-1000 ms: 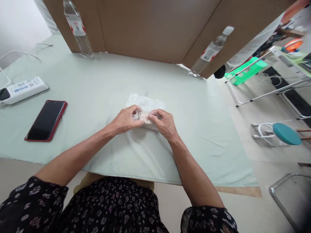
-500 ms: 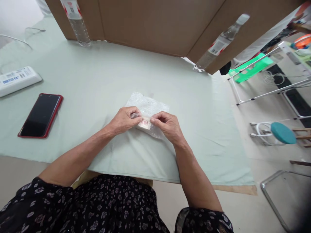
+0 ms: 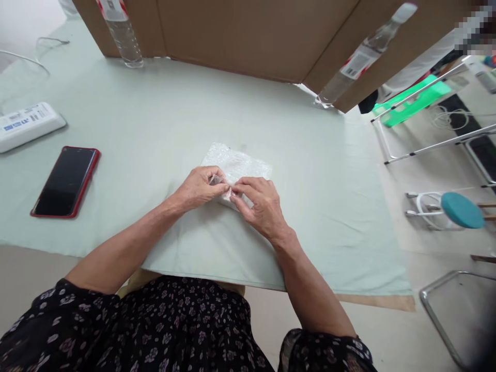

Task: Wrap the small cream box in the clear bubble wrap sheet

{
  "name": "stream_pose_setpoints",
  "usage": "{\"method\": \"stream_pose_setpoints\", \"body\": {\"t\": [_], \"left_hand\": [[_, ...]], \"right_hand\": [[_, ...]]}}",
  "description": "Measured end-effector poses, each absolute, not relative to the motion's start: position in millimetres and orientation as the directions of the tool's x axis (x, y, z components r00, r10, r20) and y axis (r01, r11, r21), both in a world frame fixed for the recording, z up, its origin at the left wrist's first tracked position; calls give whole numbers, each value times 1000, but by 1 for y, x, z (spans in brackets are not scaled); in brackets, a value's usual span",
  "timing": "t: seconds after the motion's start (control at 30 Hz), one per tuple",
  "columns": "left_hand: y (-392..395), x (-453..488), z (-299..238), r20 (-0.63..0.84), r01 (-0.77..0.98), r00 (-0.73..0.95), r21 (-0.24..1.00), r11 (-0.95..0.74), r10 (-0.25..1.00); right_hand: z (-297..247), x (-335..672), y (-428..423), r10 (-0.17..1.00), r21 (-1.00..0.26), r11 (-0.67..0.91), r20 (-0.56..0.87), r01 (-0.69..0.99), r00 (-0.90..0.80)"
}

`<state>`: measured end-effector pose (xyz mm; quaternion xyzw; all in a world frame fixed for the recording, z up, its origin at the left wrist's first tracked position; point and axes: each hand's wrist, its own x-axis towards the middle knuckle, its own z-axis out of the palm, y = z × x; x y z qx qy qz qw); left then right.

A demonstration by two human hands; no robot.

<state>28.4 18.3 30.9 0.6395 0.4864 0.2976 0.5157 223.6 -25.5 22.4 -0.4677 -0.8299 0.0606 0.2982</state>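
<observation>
A sheet of clear bubble wrap (image 3: pixel 240 161) lies on the pale green cloth (image 3: pixel 163 124) in the middle of the table. My left hand (image 3: pixel 198 187) pinches its near edge from the left. My right hand (image 3: pixel 259 203) presses on the same edge from the right, fingertips meeting the left ones. Between the fingers a small pale item with a bit of red shows, mostly hidden by the hands and the wrap.
A red-cased phone (image 3: pixel 65 181) lies face up at the left, a white power strip (image 3: pixel 27 125) beyond it. Two water bottles (image 3: pixel 121 32) (image 3: pixel 362 56) stand against a cardboard screen (image 3: pixel 248 36) at the back. A teal stool (image 3: pixel 461 211) stands on the floor right.
My right hand has slid left and over the small item, covering most of it. The left hand keeps its pinch. The camera view shifted slightly.
</observation>
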Motion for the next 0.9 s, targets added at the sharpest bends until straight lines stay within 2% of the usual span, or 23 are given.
{"method": "stream_pose_setpoints", "body": {"t": [0.13,0.47,0.73,0.8,0.9], "left_hand": [[24,18,34,-107,350,323,937,-14,940],[35,0,29,-41,554,71,832,-5,997],[27,-22,45,-217,836,70,546,61,974],[27,-16,46,-222,837,60,542,72,973],[29,-5,43,-268,741,56,657,140,962]], "right_hand": [[21,223,-27,825,-294,531,394,795,-405],[30,219,-32,825,-148,534,309,832,-474],[29,216,-33,809,-73,543,313,837,-497],[28,216,-33,803,-60,545,327,836,-499],[26,216,-32,798,-57,549,334,834,-502]]}}
